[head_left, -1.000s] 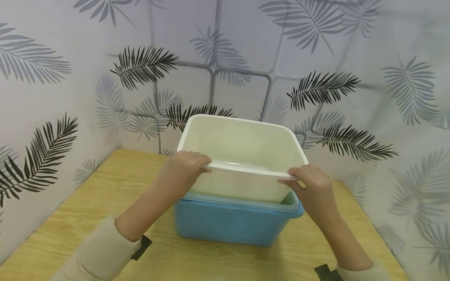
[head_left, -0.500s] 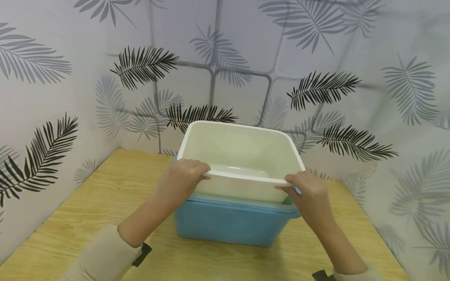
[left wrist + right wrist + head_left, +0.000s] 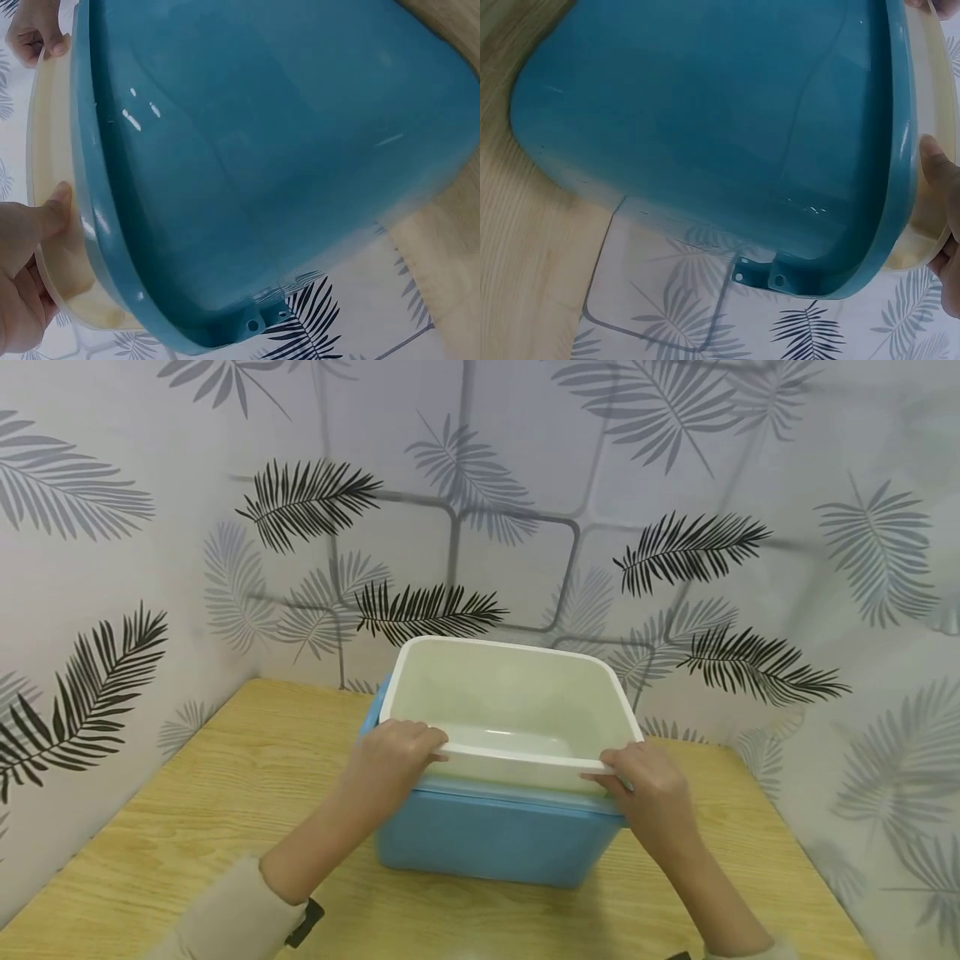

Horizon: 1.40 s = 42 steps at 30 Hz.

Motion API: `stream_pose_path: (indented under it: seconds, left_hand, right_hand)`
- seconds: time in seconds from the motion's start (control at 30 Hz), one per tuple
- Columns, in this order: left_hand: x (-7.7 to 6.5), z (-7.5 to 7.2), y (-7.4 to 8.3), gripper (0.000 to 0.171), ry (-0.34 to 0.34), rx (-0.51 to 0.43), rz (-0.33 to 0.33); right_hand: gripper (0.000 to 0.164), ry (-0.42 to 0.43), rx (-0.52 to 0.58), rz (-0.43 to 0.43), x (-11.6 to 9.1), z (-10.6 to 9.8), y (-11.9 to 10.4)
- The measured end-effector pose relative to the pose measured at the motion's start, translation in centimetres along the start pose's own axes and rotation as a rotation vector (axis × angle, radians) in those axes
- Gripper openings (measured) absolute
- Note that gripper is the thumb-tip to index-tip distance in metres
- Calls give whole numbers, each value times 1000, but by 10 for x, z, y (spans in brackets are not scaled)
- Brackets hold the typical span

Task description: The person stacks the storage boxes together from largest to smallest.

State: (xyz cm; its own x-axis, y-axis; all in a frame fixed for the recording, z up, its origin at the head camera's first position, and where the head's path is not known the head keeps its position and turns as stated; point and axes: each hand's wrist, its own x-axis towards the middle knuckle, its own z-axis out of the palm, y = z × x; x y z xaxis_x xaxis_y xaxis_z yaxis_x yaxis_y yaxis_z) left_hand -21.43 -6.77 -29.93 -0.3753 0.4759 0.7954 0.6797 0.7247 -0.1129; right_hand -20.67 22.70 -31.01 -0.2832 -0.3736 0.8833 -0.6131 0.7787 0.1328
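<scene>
A cream plastic basin (image 3: 517, 697) with a white rim sits partly down inside a blue plastic tub (image 3: 495, 839). Its upper part stands above the tub's rim, and its lower part is hidden in the tub. My left hand (image 3: 397, 764) grips the basin's near rim at the left corner, thumb on the outer wall. At the right corner of that same rim, my right hand (image 3: 651, 789) pinches the edge between thumb and fingers. The left wrist view shows the thumb (image 3: 56, 210) pressed on the cream wall, just above the blue rim.
The tub stands on a wood-grain table (image 3: 225, 785). Behind and at both sides rises a wall covering (image 3: 517, 560) with a feather-leaf print. Lugs with holes (image 3: 761, 274) stick out below the tub's rim in the right wrist view.
Both hands have lowered the cream basin further into the blue tub, so less of its wall shows above the rim. The tub has stayed in place.
</scene>
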Motion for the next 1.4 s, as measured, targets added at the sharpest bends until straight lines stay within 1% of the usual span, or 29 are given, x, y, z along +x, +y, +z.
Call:
stream_pose_path:
  seconds: [0.1, 0.27, 0.43, 0.53, 0.63, 0.73, 0.8, 0.9, 1.1, 1.17, 1.2, 1.27, 1.33, 1.4]
  left_hand:
    - [-2, 1, 2, 15, -11, 0, -8]
    - [-6, 4, 4, 14, -49, -14, -33]
    - [-9, 6, 5, 13, -71, -28, -51]
    - [-10, 7, 7, 13, -80, -26, -55]
    - [-11, 8, 8, 13, -90, -21, -58]
    - [-11, 8, 8, 13, -106, -23, -63]
    - [-11, 8, 8, 12, -123, -42, -70]
    - [-11, 6, 8, 11, -146, -80, -82]
    - [-8, -2, 6, 14, -234, -144, -97]
    - [-8, -4, 5, 17, -250, -152, -94]
    - [-8, -4, 6, 16, -253, -155, -95]
    - [-8, -4, 7, 16, -248, -149, -97]
    - [-10, -3, 8, 18, -231, -141, -98]
    - [-12, -2, 8, 21, -200, -153, -96]
  right_hand:
    - [37, -4, 8, 4, -4, 1, 0]
    - [35, -13, 18, 8, -7, 2, 0]
    - [24, -34, 14, 16, -9, 1, -2]
    - [26, -55, 16, 25, -10, 0, -2]
    - [27, -82, 38, 30, -11, -2, -1]
    - [22, -111, 83, 23, -14, -4, 1]
    - [26, -127, 115, 17, -15, -5, 3]
    - [40, -155, 151, 24, -17, -6, 4]
    - [25, -182, 170, 49, -18, -7, 1]
    - [27, -181, 171, 50, -18, -7, 0]
    - [30, -184, 177, 56, -19, -7, 0]
    - [30, -182, 181, 55, -19, -8, -1]
    - [31, -180, 186, 56, -19, -8, -1]
    - [31, -176, 201, 59, -20, -8, -1]
